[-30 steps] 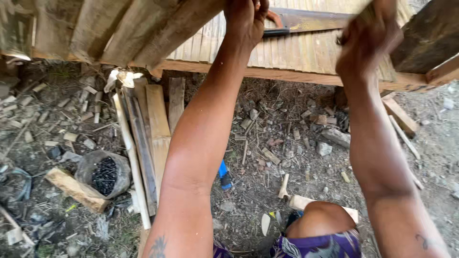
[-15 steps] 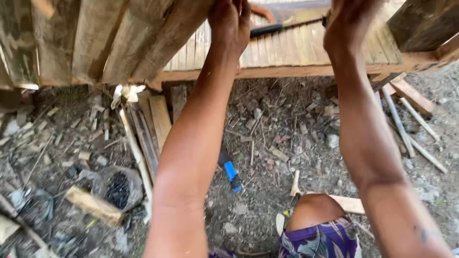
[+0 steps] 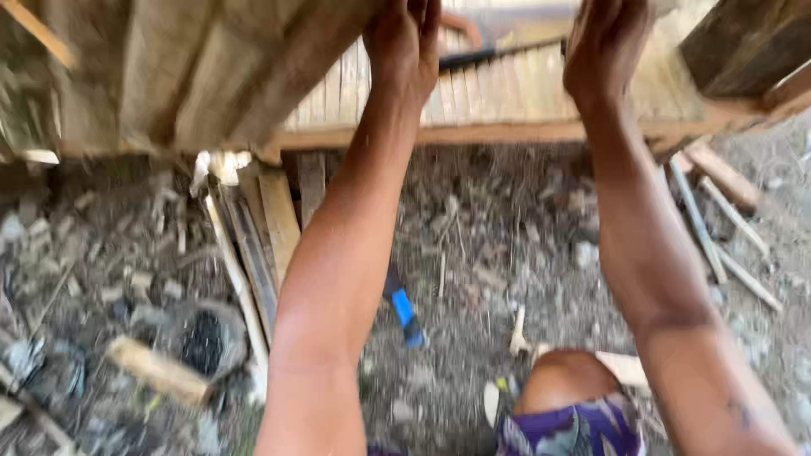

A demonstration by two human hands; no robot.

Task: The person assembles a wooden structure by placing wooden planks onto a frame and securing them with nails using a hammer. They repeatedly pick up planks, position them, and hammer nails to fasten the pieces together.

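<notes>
Bamboo-slat platform (image 3: 507, 93) lies under both my hands; its pale strips run side by side on a wooden edge beam (image 3: 473, 133). My left hand (image 3: 404, 46) rests on the slats with fingers curled; whether they grip anything I cannot tell. My right hand (image 3: 604, 51) is similarly placed, its grip hidden. A long dark tool (image 3: 498, 55) lies between them. Judgement: leaning weight on thin slats could crack one, or the tool could slide off onto the rubble ground (image 3: 507, 253) below my wrists.
</notes>
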